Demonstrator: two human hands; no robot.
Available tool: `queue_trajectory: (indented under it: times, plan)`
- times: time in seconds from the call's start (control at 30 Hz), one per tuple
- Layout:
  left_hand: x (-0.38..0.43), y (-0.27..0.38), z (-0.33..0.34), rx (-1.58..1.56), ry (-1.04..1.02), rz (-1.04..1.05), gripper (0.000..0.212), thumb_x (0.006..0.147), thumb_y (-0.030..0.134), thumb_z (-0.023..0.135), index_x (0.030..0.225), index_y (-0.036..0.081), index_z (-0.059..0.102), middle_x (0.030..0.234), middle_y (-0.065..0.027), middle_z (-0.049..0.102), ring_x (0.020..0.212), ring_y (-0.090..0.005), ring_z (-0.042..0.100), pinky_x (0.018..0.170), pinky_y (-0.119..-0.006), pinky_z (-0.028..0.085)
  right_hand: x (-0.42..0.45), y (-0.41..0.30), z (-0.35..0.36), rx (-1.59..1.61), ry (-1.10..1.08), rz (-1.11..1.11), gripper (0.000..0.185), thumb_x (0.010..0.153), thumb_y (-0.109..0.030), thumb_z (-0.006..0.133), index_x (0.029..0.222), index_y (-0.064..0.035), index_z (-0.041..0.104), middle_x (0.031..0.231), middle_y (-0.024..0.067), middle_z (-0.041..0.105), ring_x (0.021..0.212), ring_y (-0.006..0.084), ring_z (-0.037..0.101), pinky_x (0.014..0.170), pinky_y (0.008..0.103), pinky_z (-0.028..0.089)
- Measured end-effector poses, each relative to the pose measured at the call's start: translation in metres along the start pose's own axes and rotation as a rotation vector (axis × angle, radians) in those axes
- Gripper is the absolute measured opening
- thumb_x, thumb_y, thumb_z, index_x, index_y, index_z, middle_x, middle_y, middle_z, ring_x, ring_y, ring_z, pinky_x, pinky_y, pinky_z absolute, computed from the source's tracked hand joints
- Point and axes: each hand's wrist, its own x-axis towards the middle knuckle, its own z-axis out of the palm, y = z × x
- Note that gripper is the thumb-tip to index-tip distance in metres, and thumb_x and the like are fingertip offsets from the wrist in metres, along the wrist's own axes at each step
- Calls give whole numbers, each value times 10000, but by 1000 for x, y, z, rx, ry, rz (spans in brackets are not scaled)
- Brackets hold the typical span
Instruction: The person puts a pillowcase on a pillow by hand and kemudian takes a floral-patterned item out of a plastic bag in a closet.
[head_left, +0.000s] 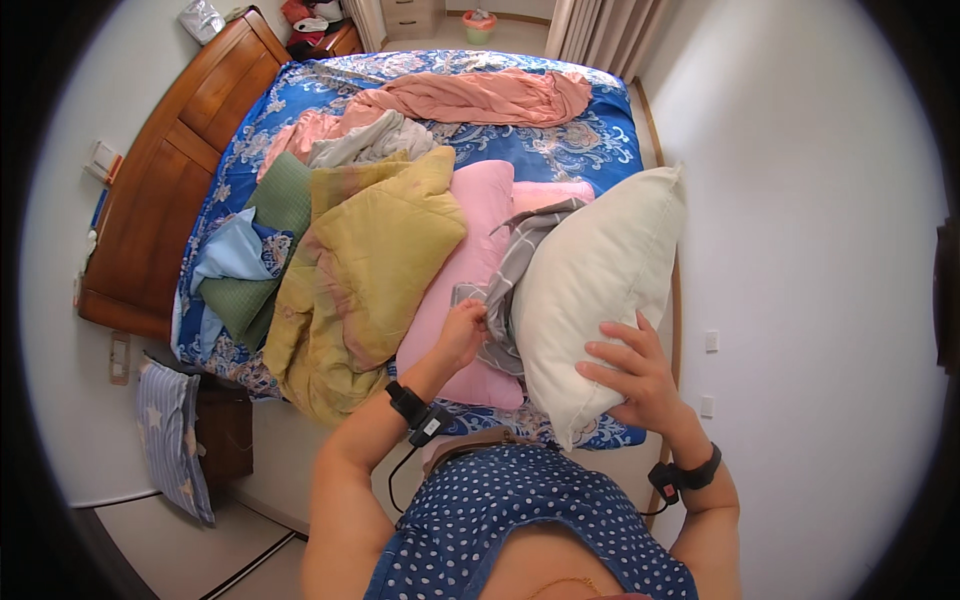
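A plump white pillow (600, 277) stands tilted at the right side of the bed, near the person's front. My right hand (637, 367) grips its lower right part, fingers spread over the cloth and the thumb side at its edge. Grey fabric with white check lines (517, 262), perhaps a pillowcase, lies bunched against the pillow's left side. My left hand (466, 330) pinches an edge of that grey cloth between thumb and fingers. Beneath the cloth lies a flat pink pillow (457, 300); part of it is hidden by a yellow quilt (390, 247).
The bed has a blue patterned sheet (600, 142) and a wooden headboard (180, 165) at left. Peach bedding (472, 97), green quilted cloth (277, 195) and light blue fabric (232, 247) lie on it. A striped pillow (172, 442) leans by a nightstand (225, 435). A wall (795, 225) borders the right.
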Motion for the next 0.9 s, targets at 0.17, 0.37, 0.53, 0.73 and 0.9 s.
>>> queue_trajectory:
  times: [0.17, 0.37, 0.53, 0.73, 0.9]
  plan:
    - [-59, 18, 54, 476, -24, 143, 379, 825, -39, 596, 1173, 42, 469, 929, -59, 636, 810, -128, 618, 693, -218, 476, -3, 8, -7, 29, -4, -58, 587, 519, -103, 758, 1096, -181, 683, 1165, 3, 600, 1229, 266, 501, 1073, 585, 301]
    - [-130, 46, 120, 481, -168, 271, 446, 798, -59, 629, 1196, 33, 452, 1059, -69, 593, 928, -126, 590, 797, -242, 484, 9, 9, -6, -104, 138, -76, 508, 547, -126, 763, 1044, -158, 667, 1112, 10, 595, 1170, 243, 519, 1040, 560, 311]
    - [-147, 46, 129, 735, -195, 414, 477, 725, 55, 747, 1136, 44, 506, 1017, -28, 559, 906, -95, 536, 791, -232, 442, 17, 7, 9, -159, 214, 3, 394, 590, -126, 740, 977, -147, 666, 1032, 12, 598, 1070, 231, 544, 1014, 526, 331]
    - [-142, 29, 116, 814, -148, 423, 397, 758, 14, 733, 1092, 48, 522, 1020, -24, 552, 873, -72, 528, 757, -218, 452, 23, 12, 44, -249, 311, 17, 308, 628, -115, 688, 934, -128, 653, 967, 9, 575, 1011, 212, 549, 980, 504, 334]
    - [-152, 57, 151, 460, -141, 322, 302, 817, -19, 667, 1074, 48, 522, 939, -17, 547, 802, -62, 545, 685, -203, 471, 28, 8, 84, -315, 391, -3, 200, 700, -139, 620, 894, -101, 647, 940, 8, 559, 1017, 203, 539, 963, 491, 346]
